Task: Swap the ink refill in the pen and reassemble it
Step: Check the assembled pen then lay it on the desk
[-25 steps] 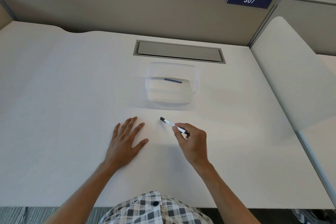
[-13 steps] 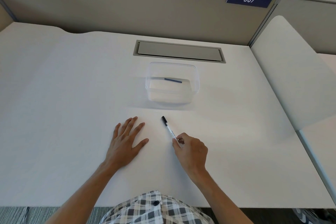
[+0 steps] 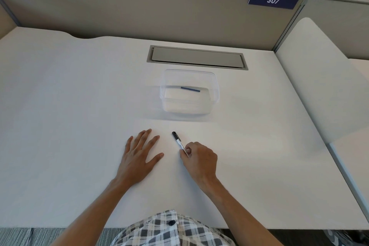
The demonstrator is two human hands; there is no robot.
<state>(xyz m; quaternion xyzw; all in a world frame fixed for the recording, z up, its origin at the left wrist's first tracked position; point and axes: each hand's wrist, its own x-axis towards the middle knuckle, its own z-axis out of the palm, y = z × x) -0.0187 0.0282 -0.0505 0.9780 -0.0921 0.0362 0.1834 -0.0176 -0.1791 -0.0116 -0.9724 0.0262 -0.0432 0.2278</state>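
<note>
Right hand is pinching the pen at its near end w/ thumb + fingertips curled around the barrel. Pen lies flat on the desk, black cap pointing away from the person and a bit to the left, white barrel running back into the fingers. It's roughly mid-desk left to right, closer to the near edge than the far one.

Left hand is flat on the desk just beside the pen, palm down, fingers spread, holding nothing. Not touching the pen, there's a bare strip of desk between the thumb and the barrel.

Further back, towards the far edge, there's a clear plastic tub w/ a thin blue refill lying across the bottom, nothing else in it afaict. Tub is well apart from both hands. Behind it, a grey cable hatch set into the desk near the far edge. Partition behind has a blue "307" tag up by the far right corner.
</note>
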